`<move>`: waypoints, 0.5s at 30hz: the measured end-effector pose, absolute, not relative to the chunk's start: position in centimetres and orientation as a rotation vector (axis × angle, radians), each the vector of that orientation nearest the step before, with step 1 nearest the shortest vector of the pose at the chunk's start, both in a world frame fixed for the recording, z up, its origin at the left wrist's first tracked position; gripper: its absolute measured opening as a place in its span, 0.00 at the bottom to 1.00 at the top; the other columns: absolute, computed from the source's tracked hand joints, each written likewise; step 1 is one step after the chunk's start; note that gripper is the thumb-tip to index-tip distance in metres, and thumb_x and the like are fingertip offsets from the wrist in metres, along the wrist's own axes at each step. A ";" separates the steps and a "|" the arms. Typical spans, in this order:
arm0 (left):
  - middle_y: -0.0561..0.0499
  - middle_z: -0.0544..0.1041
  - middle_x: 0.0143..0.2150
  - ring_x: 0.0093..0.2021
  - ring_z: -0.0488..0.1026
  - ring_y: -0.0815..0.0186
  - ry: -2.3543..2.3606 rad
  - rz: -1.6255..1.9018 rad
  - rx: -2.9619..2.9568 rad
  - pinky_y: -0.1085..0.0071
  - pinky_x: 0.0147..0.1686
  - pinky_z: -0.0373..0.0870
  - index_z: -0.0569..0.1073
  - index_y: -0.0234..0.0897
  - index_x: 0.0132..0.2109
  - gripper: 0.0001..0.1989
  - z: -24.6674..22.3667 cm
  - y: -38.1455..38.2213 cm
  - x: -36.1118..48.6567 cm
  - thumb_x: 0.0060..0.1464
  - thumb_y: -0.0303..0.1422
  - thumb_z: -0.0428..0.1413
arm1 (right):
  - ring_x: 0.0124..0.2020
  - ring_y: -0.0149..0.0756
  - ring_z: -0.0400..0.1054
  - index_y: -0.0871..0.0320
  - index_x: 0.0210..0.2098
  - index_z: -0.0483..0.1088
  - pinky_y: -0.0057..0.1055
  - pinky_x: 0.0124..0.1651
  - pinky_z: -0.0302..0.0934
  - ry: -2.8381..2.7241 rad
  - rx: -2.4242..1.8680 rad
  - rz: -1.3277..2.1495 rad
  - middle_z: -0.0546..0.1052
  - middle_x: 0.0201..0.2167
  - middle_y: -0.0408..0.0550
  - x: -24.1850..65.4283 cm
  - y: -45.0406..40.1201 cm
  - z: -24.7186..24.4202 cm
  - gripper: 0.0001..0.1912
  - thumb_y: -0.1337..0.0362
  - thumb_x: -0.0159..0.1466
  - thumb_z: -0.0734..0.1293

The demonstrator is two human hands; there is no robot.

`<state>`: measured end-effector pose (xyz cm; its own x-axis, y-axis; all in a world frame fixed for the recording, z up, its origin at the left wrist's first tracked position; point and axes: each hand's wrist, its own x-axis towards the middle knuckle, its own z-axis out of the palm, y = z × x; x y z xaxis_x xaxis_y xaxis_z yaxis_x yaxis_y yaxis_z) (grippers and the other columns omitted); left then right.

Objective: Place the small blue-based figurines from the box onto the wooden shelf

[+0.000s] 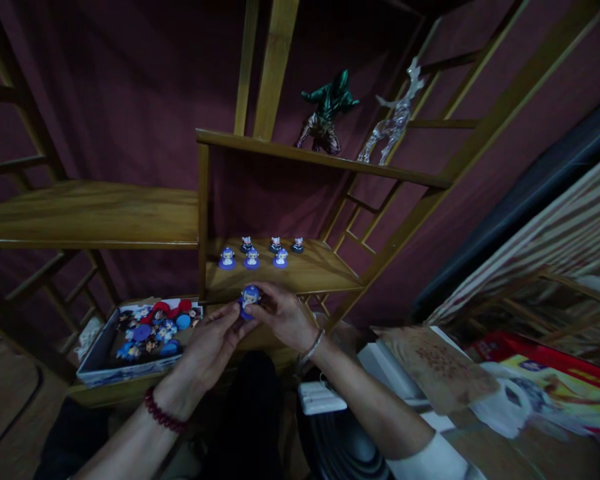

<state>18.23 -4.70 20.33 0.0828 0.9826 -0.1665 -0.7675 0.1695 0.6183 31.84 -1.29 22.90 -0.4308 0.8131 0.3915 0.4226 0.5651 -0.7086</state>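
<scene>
- Both hands grasp one small purple figurine [251, 295] together: the left hand [213, 341] has its fingertips at the near, left side of it, and the right hand [283, 313] pinches it from the right
- It is held upright or nearly so, in the air just near of the shelf [320, 273]; whether anything beneath supports it, I cannot tell
- With fingertips alone around so small a thing, it could slip if one hand lets go before the other has a firm hold, and would probably fall towards the knees or the floor
- On the shelf, three purple figures [251, 259] stand in the near row and three dark-based figures [275, 245] in the far row; a knuckle or the held piece catching the near row could tip one, perhaps into those behind
- The shelf's near edge is close to the right hand, so a lift made too low might knock against the wood and jar the grip
- Left of the hands, the open box [97, 379] holds a loose jumble of figures and round pieces; a forearm swung left could nudge it
</scene>
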 end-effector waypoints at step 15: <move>0.50 0.73 0.25 0.26 0.69 0.73 0.630 1.292 0.378 0.74 0.32 0.69 0.70 0.30 0.25 0.07 21.7 -0.5 24.8 0.48 0.20 0.52 | 0.36 0.31 0.68 0.58 0.41 0.66 0.29 0.42 0.61 -1.871 -1.124 0.634 0.73 0.36 0.45 37.4 0.8 21.0 0.15 0.59 0.55 0.65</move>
<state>24.84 -0.50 21.68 0.1442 0.9648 -0.2197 -0.7674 0.2493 0.5907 37.36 0.83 21.00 -0.2431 0.8832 0.4011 0.4570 0.4690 -0.7558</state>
